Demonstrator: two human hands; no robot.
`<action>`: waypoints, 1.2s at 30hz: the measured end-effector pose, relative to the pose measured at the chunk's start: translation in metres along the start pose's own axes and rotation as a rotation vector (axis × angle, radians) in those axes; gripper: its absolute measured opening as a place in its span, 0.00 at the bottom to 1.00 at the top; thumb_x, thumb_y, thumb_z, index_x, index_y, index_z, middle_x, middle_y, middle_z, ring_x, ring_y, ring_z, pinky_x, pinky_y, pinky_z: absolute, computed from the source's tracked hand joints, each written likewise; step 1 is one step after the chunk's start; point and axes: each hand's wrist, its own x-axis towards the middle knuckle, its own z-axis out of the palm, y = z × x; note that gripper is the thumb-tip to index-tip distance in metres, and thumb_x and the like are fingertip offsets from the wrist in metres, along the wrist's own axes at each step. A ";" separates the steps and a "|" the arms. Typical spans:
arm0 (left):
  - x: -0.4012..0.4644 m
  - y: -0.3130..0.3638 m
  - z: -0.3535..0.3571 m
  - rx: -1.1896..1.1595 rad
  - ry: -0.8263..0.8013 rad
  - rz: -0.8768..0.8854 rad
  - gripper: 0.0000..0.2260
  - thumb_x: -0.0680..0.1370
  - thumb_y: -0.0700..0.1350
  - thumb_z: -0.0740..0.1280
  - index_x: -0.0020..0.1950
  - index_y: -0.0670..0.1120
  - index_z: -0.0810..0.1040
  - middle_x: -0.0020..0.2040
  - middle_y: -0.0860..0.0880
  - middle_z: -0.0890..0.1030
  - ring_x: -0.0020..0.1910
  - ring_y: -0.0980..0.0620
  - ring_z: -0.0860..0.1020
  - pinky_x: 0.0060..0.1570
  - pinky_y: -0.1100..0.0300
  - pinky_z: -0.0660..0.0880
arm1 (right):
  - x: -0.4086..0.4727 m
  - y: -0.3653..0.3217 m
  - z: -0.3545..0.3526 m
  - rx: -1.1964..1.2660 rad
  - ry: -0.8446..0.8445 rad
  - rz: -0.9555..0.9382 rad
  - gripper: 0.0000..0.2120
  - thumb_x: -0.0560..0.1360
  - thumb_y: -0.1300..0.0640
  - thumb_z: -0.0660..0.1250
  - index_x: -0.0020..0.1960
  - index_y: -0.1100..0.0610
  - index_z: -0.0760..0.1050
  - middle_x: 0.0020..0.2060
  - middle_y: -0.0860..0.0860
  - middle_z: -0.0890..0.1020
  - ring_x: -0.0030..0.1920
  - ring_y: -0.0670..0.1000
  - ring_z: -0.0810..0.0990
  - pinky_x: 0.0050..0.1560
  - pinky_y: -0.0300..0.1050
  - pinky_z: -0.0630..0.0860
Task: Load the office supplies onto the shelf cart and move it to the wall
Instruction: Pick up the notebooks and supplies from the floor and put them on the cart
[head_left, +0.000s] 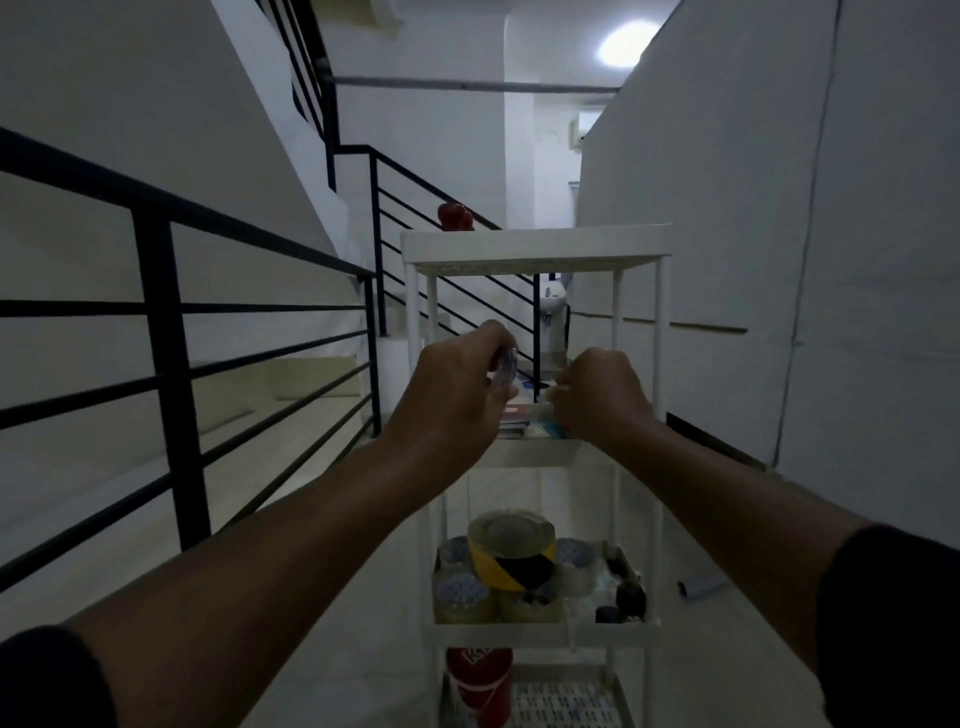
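Observation:
A white tiered shelf cart (535, 248) stands straight ahead of me. Both my hands reach into its second tier. My left hand (457, 379) holds a small clear roll of tape (505, 366) between its fingers. My right hand (602, 395) is curled over a pale packet (545, 428) lying on that tier, beside some flat booklets (514, 415). The tier below holds a yellow-and-black tape roll (511, 551) stacked on several clear tape rolls (462, 592), with small dark items (628, 597) at the right. A red container (478, 680) sits on the lowest tier.
A black metal stair railing (161, 312) runs along the left. A white wall (779, 234) closes the right side, leaving a narrow passage. A red object (454, 215) shows behind the cart's top. A small grey thing (701, 587) lies on the floor at the right.

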 end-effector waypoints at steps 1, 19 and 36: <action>0.002 -0.004 0.001 -0.001 -0.005 0.001 0.09 0.75 0.38 0.71 0.54 0.44 0.77 0.49 0.50 0.80 0.46 0.60 0.77 0.46 0.76 0.74 | 0.011 -0.001 0.010 -0.028 -0.019 0.021 0.08 0.74 0.58 0.65 0.46 0.62 0.79 0.41 0.58 0.81 0.45 0.59 0.81 0.41 0.48 0.76; 0.023 -0.040 0.064 0.020 -0.112 0.044 0.09 0.73 0.38 0.71 0.53 0.44 0.79 0.49 0.47 0.83 0.50 0.51 0.81 0.50 0.52 0.80 | 0.032 0.019 0.017 -0.301 -0.011 -0.101 0.08 0.73 0.53 0.65 0.38 0.55 0.76 0.40 0.55 0.80 0.47 0.55 0.75 0.47 0.50 0.76; 0.070 -0.075 0.136 0.427 -0.393 0.126 0.14 0.72 0.41 0.74 0.56 0.46 0.80 0.51 0.45 0.84 0.49 0.49 0.82 0.49 0.52 0.79 | 0.018 0.042 -0.060 0.087 0.148 -0.255 0.11 0.72 0.58 0.67 0.54 0.55 0.82 0.50 0.52 0.83 0.48 0.48 0.80 0.51 0.45 0.80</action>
